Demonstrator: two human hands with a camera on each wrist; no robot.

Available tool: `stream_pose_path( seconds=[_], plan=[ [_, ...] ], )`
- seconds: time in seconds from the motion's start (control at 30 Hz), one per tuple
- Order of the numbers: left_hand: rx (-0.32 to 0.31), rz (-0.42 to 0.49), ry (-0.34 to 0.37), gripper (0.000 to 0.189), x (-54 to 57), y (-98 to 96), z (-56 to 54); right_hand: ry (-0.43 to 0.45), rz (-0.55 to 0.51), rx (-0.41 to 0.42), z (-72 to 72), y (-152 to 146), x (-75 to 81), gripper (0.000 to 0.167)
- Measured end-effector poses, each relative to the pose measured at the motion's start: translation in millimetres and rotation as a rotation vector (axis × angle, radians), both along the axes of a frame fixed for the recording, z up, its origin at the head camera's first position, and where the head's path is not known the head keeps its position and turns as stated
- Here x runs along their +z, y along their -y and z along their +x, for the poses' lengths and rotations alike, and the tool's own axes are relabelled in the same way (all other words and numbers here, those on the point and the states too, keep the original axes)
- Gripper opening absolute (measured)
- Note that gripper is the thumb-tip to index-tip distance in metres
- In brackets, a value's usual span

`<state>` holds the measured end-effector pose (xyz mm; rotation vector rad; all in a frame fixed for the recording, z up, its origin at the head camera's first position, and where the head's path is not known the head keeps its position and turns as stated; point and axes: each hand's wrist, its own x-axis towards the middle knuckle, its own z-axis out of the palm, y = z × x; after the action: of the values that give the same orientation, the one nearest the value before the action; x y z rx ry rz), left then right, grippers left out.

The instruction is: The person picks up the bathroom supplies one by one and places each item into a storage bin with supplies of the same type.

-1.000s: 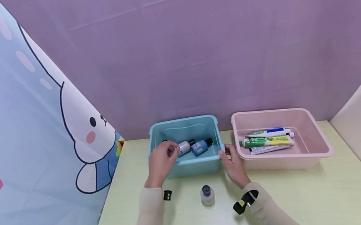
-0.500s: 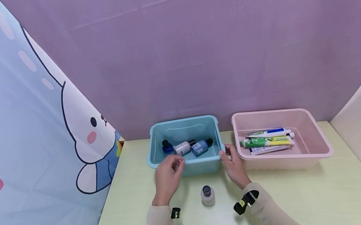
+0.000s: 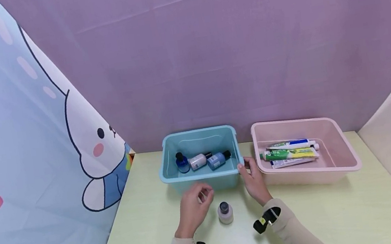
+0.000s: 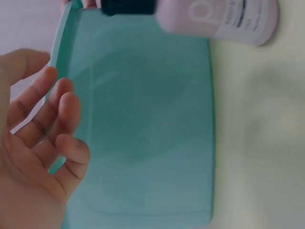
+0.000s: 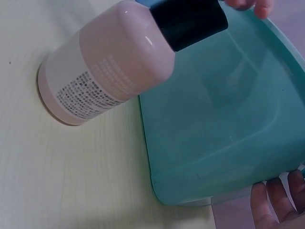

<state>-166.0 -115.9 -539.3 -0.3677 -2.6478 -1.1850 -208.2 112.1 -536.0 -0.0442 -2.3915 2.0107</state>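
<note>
A pale pink bottle with a black cap (image 3: 225, 213) stands upright on the table before the teal bin (image 3: 203, 176). My left hand (image 3: 195, 208) hovers between bin and bottle, loosely curled and holding nothing; in the left wrist view, its fingers (image 4: 66, 114) overlap the bin's rim. At the bin's front right corner my right hand (image 3: 253, 180) grips the rim, thumb on top and fingers down the side. Inside the bin lie a dark blue bottle (image 3: 183, 164), a whitish-pink bottle (image 3: 198, 162) and a lighter blue bottle (image 3: 217, 160), all black-capped.
To the right, close beside my right hand, is a pink bin (image 3: 309, 170) holding several toothpaste tubes (image 3: 291, 153). A purple cloth wall (image 3: 230, 49) rises behind both bins. Printed cloth (image 3: 31, 142) borders the pale table (image 3: 143, 231) on the left.
My left hand has drawn back out of the teal bin, toward me and rightward, to near the standing bottle. The dark blue bottle is now uncovered. The right hand keeps its place.
</note>
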Motion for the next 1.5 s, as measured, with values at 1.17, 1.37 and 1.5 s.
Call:
stream_pose_path(
  seconds=[1.17, 1.37, 1.5],
  plan=[
    [-0.103, -0.085, 0.2, 0.029, -31.7, -20.1, 18.4, -0.015, -0.004, 0.003, 6.3, 2, 11.7, 0.038],
    [-0.097, -0.095, 0.183, 0.03, -33.0, -20.4, 20.3, -0.009, -0.01, 0.003, 6.2, 1, 11.5, 0.038],
    [-0.091, -0.109, 0.18, 0.032, -32.3, -20.1, 20.6, -0.007, -0.011, 0.004, 6.7, 1, 12.0, 0.039]
  ],
)
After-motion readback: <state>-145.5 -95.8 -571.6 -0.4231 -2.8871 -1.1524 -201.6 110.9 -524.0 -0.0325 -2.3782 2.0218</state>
